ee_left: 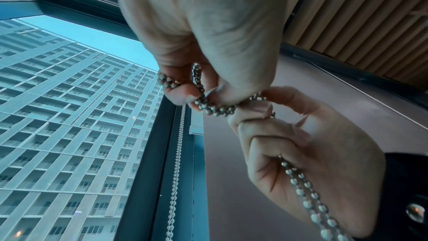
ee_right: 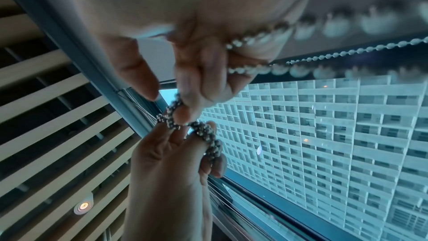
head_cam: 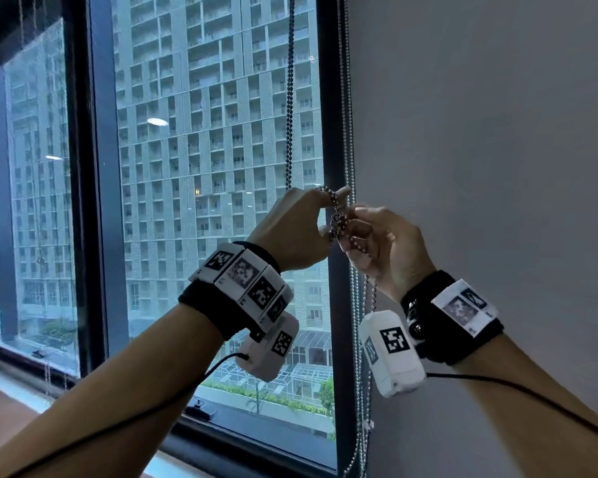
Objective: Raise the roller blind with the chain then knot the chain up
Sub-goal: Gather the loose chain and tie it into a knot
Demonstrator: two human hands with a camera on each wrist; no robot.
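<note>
The metal bead chain (head_cam: 290, 98) hangs down in front of the uncovered window glass; no blind fabric shows in the head view. At chest height the chain is bunched into a twisted loop (head_cam: 334, 215). My left hand (head_cam: 335, 212) pinches this loop between thumb and index finger. My right hand (head_cam: 356, 222) meets it from the right, fingers curled round the chain, whose doubled tail (head_cam: 368, 294) hangs below the palm. In the left wrist view the loop (ee_left: 215, 109) runs from my left fingertips (ee_left: 185, 96) to the right hand (ee_left: 301, 162). The right wrist view shows the bunched beads (ee_right: 206, 133) between both hands.
A second thin bead chain (head_cam: 346, 98) runs down along the dark window frame (head_cam: 332, 305). The grey wall (head_cam: 480, 167) stands close on the right. A sill (head_cam: 14, 391) lies low on the left. A slatted ceiling (ee_left: 359, 25) is overhead.
</note>
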